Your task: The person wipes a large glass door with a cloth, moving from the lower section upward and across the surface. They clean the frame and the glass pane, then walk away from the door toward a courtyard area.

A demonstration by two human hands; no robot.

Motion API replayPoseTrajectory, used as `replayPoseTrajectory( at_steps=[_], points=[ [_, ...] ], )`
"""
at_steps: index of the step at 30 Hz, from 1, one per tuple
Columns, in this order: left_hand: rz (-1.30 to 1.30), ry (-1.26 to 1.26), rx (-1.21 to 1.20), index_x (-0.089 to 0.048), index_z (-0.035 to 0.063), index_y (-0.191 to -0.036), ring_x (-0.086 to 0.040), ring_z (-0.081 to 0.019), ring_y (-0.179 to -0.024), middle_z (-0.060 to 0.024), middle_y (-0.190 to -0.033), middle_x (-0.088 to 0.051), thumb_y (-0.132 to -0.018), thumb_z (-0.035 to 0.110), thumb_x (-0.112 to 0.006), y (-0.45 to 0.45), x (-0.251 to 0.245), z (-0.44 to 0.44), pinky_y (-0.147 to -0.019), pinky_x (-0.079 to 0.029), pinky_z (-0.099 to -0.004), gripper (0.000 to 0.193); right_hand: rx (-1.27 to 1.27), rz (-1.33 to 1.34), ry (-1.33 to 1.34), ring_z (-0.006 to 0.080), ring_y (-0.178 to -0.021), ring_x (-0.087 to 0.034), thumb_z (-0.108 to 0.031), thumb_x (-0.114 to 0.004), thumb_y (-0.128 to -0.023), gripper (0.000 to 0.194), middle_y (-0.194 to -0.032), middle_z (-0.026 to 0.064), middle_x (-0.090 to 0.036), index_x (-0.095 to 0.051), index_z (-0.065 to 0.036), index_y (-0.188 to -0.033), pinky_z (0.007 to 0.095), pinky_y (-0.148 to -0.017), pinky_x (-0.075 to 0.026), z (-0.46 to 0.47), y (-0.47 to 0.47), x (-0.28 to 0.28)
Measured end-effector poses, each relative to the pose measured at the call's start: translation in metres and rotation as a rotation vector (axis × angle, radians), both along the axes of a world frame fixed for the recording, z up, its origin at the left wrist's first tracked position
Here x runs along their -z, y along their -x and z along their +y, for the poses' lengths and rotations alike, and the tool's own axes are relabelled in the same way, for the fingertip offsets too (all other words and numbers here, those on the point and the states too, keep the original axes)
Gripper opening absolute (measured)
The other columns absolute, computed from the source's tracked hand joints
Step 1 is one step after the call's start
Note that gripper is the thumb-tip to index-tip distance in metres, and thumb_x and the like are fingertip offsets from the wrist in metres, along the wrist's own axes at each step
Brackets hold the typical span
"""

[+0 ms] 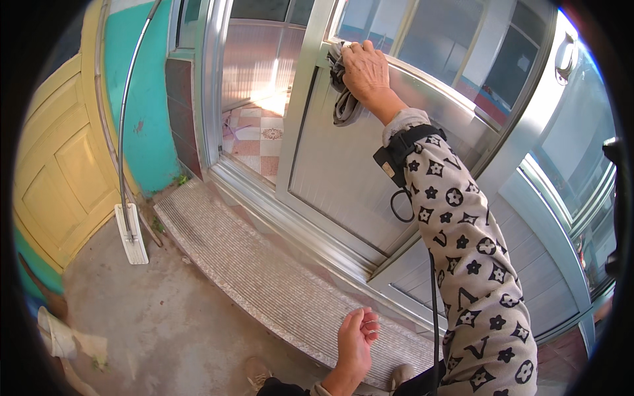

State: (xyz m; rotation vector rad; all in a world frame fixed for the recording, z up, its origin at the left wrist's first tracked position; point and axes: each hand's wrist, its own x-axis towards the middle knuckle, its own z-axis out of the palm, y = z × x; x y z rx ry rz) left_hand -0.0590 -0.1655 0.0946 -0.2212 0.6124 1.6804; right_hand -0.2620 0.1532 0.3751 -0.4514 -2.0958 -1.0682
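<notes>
A grey and dark crumpled cloth [345, 101] is in my right hand [367, 69], pressed against the frame of a metal sliding door [346, 163] just below its glass pane [436, 39]. Part of the cloth hangs down over the door's lower panel. My left hand [357, 336] is low in the view, above the ribbed stone step, with its fingers curled and nothing seen in it. A black strap with a small device and a cable sits around my right forearm, over a patterned sleeve.
A flat mop [132, 235] with a long metal pole leans by the turquoise wall [141, 99] and yellow door [74, 158]. The ribbed step [277, 277] runs along the metal door track [297, 218]. A pale bucket [55, 331] stands at the lower left. My shoes are at the step.
</notes>
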Motion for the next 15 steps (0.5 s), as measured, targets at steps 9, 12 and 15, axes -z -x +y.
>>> replayPoseTrajectory(
  at_steps=[9, 12, 15],
  points=[
    [-0.031, -0.005, -0.041, -0.059, 0.0094, -0.102, -0.058, -0.0098, -0.072, -0.0007, -0.087, -0.062, -0.096, 0.025, -0.055, 0.007, 0.007, 0.013, -0.061, -0.046, -0.0238, 0.018, 0.102, -0.023, -0.049, 0.0267, -0.098, -0.055, 0.000, -0.059, -0.066, 0.042, -0.109, 0.0070, -0.063, -0.064, -0.003, -0.107, 0.0369, -0.081, -0.048, -0.025, -0.109, -0.005],
    [-0.041, -0.004, -0.028, -0.059, 0.0095, -0.102, -0.058, -0.0097, -0.072, -0.0009, -0.087, -0.063, -0.096, 0.025, -0.055, 0.007, 0.009, 0.014, -0.060, -0.046, -0.0236, 0.017, 0.098, -0.046, -0.074, 0.0258, -0.098, -0.055, -0.001, -0.060, -0.067, 0.044, -0.113, 0.0063, -0.061, -0.062, -0.004, -0.110, 0.0364, -0.081, -0.046, -0.020, -0.096, -0.005],
    [-0.040, -0.008, -0.037, -0.059, 0.0084, -0.103, -0.058, -0.0096, -0.073, -0.0011, -0.088, -0.063, -0.096, 0.024, -0.054, 0.008, 0.009, 0.016, -0.061, -0.046, -0.0238, 0.018, 0.058, -0.091, -0.068, 0.0246, -0.098, -0.055, -0.002, -0.060, -0.070, 0.042, -0.116, 0.0055, -0.060, -0.061, -0.005, -0.111, 0.0363, -0.079, -0.044, -0.013, -0.051, -0.008]
  ],
)
